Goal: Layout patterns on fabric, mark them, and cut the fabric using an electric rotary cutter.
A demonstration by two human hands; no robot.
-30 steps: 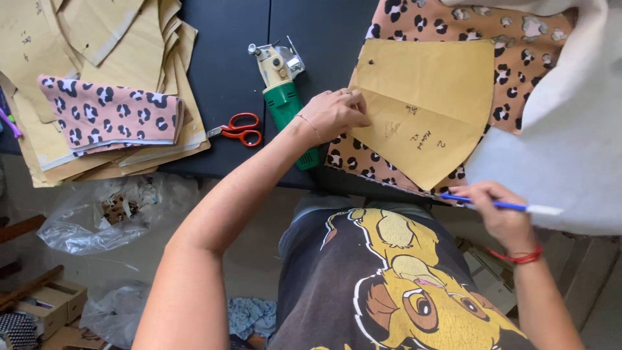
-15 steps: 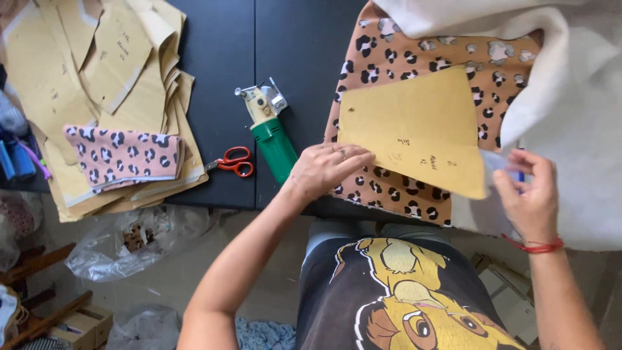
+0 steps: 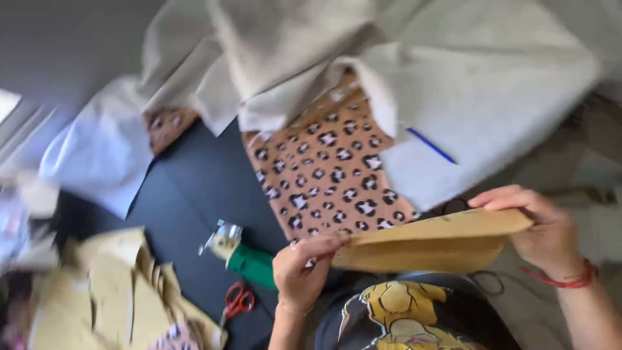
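Head view, paper: tan pattern piece (image 3: pixel 431 242) now lifted off the fabric, held near-flat between both hands above the lap; half a second ago lying on the print.
Left hand (image 3: pixel 301 272): pinching the paper's left edge, thumb on top.
Right hand (image 3: pixel 541 227): pinching the right corner, fingers curled over; red band at the wrist.
Pen (image 3: pixel 431 145): blue, now lying on the white cloth (image 3: pixel 492 104), no longer in the right hand.
Fabric (image 3: pixel 324 172): spotted tan print on the dark table (image 3: pixel 188 188), now uncovered.
Nearby: green tool (image 3: pixel 243 256), red scissors (image 3: pixel 238 302), paper stack (image 3: pixel 123 291) at lower left.
Meaning: paper likely finished with here.
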